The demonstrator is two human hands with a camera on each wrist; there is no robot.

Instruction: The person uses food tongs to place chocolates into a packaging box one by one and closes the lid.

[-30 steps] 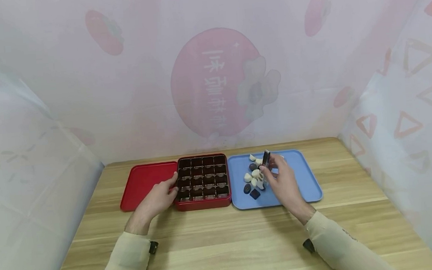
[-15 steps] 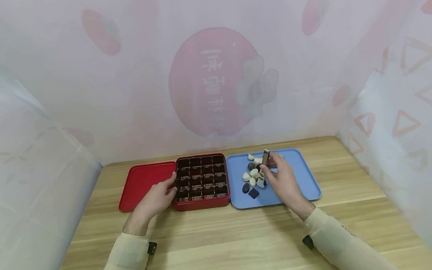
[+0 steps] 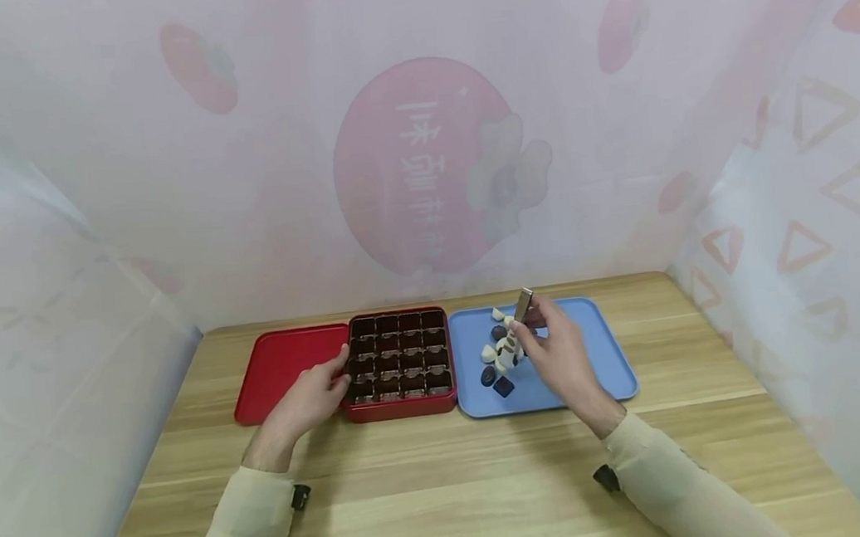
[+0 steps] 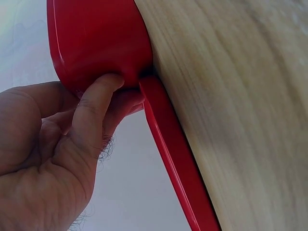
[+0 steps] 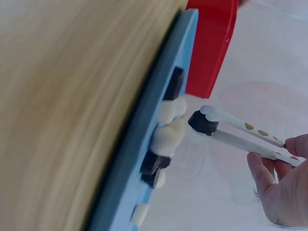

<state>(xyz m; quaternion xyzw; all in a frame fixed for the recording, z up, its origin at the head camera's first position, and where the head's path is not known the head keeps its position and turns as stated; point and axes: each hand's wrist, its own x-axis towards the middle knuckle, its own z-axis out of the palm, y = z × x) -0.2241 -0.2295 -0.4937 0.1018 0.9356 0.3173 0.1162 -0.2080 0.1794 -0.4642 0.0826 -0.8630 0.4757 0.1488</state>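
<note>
My right hand (image 3: 559, 351) holds a pair of white tongs (image 5: 248, 149) with brown spots and a rounded tip. Pinched in their end is a dark chocolate piece (image 5: 203, 123), close over the blue tray (image 3: 595, 373). Several white and dark chocolates (image 3: 503, 386) lie below and around the tongs on that tray. At the left side of a red box (image 3: 402, 408), the fingertips of my left hand (image 3: 312, 397) rest against the outer wall. In the left wrist view, the bent fingers (image 4: 98, 98) touch that same wall near its corner.
Inside the box is a brown divider (image 3: 401, 360) with rows of square compartments. A red lid (image 3: 279, 354) lies flat to the left, partly under my left hand. The box stands between lid and tray on a wooden table (image 3: 445, 484), with a printed curtain (image 3: 260, 189) behind.
My right hand has shifted slightly left, with the tongs tilting and their tips moving left and up over the chocolates. My left hand stays at the box.
</note>
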